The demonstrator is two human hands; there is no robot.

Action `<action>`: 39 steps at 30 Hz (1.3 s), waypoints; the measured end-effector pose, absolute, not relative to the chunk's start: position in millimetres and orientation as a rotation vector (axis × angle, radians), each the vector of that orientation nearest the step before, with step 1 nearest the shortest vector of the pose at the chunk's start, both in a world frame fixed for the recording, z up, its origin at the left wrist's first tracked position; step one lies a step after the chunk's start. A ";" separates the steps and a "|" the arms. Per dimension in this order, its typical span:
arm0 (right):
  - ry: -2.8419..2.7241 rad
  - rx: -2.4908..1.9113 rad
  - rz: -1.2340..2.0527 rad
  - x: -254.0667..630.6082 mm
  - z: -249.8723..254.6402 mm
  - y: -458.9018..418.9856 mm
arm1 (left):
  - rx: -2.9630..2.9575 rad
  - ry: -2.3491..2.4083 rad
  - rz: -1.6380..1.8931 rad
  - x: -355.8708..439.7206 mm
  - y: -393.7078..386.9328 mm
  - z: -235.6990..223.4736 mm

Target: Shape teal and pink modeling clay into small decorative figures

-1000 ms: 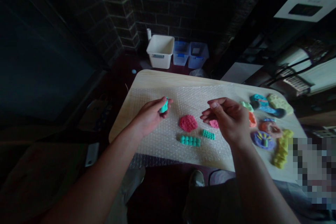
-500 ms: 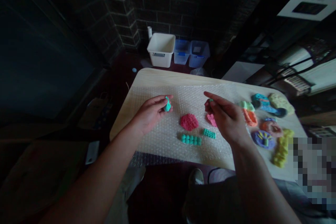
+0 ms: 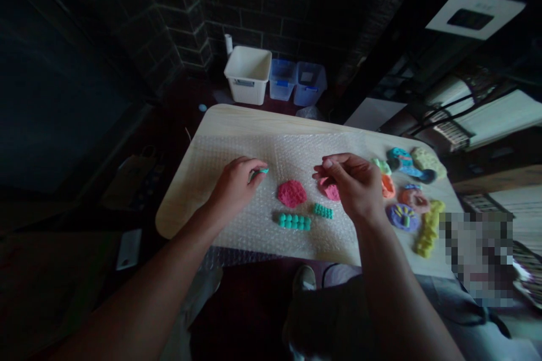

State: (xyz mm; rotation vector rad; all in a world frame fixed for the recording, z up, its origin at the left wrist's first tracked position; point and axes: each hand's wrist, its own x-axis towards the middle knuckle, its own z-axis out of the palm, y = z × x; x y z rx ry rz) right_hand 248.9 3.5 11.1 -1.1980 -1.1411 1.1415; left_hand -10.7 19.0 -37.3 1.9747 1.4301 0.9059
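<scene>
My left hand point(image 3: 237, 183) is closed around a small lump of green modelling clay point(image 3: 264, 171), whose edge shows at the fingertips. Thumb and fingers of my right hand point(image 3: 355, 183) are pinched together; whatever they hold, if anything, is hidden. Between the hands a flat, rough pink clay piece point(image 3: 292, 194) lies on bubble wrap point(image 3: 237, 223). A second pink clay piece point(image 3: 330, 190) is partly covered by my right hand. Closer to me are a green clay strip of round balls point(image 3: 294, 221) and a smaller green bumpy clay block point(image 3: 323, 211).
Finished-looking clay shapes stand on the table's right side, among them a purple disc point(image 3: 403, 218), a yellow bumpy strip point(image 3: 431, 229) and a blue piece point(image 3: 402, 161). Beyond the table point(image 3: 237, 117) are a white bin point(image 3: 248, 82) and two clear boxes point(image 3: 310, 87).
My left hand has turned so that less of the green clay shows. My right index finger, stretched out before, is now bent in, and the green bit there is out of sight. The view has shifted slightly.
</scene>
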 end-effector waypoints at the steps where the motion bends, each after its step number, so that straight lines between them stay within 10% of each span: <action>1: -1.141 -1.185 1.173 248.5 11.1 3.6 | 2.000 1.431 0.886 -10.4 19.0 -38.3; 39: -1.567 -1.051 0.986 232.0 27.9 -18.6 | 0.630 0.696 1.096 46.7 -5.7 10.5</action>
